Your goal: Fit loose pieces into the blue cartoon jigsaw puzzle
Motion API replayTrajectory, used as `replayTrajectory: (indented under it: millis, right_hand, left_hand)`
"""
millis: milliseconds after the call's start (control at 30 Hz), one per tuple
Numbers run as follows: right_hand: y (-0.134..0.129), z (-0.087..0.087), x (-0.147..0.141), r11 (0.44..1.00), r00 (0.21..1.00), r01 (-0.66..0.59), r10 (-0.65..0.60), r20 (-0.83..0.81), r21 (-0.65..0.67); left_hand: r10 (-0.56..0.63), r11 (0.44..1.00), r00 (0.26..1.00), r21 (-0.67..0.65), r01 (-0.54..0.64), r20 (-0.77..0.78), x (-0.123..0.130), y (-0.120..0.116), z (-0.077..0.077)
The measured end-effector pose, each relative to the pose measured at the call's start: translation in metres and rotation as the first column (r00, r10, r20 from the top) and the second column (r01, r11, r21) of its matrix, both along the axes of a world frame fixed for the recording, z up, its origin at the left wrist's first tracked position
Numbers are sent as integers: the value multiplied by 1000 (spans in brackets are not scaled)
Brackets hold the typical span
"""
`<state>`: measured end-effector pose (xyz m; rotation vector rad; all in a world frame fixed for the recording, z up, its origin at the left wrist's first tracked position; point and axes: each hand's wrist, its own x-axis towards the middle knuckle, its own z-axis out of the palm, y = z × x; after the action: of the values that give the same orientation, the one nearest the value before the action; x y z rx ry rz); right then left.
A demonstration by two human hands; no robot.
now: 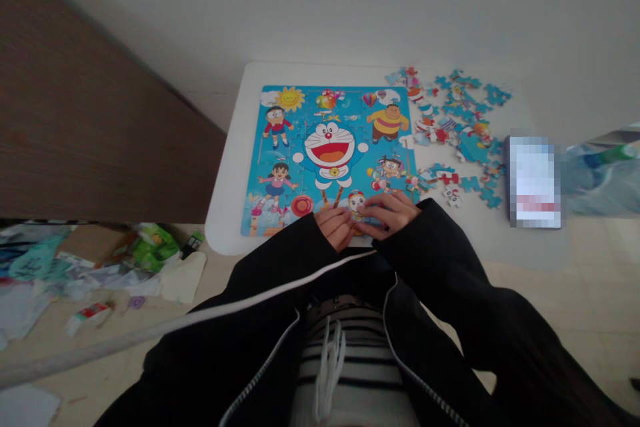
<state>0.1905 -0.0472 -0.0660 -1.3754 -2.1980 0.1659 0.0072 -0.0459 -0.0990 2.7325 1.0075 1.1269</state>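
A jigsaw puzzle (260,167) with a blue cartoon-cat picture lies in its flat board on the small white table. At the board's lower edge, my left hand (334,225) rests with fingers bent and held together; what lies under its fingertips is hidden. Close beside it, my right hand (393,213) has thumb and fingers curled in a pinch at a puzzle piece (357,201) with a small white-faced figure. The two hands' fingertips nearly meet there. Several loose puzzle pieces (470,140) are heaped to the right of the board.
A phone (534,180) with a lit screen stands at the table's right side, beside a clear plastic bottle (605,167). A white cord (165,327) crosses before my body. Brown furniture (100,100) is at left, with bags and litter (125,253) on the floor below.
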Motion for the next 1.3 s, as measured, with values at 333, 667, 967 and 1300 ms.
replayTrajectory:
  millis: [333, 667, 967, 1300]
  right_hand:
    - [19, 3, 0, 981, 991, -137, 136, -18, -137]
    - [33, -3, 6, 974, 982, -164, 146, -121, -157]
    - [25, 5, 2, 991, 994, -89, 82, -76, -96]
    - [-6, -1, 42, 989, 990, 130, -126, -62, 64]
  left_hand:
    - [86, 996, 996, -7, -86, 18, 3, -10, -5]
    - [87, 996, 996, 37, -86, -14, 4, -14, 1]
    - [48, 999, 999, -10, -49, -14, 2, -16, -4]
    - [-42, 997, 999, 66, 40, 32, -4, -4, -13]
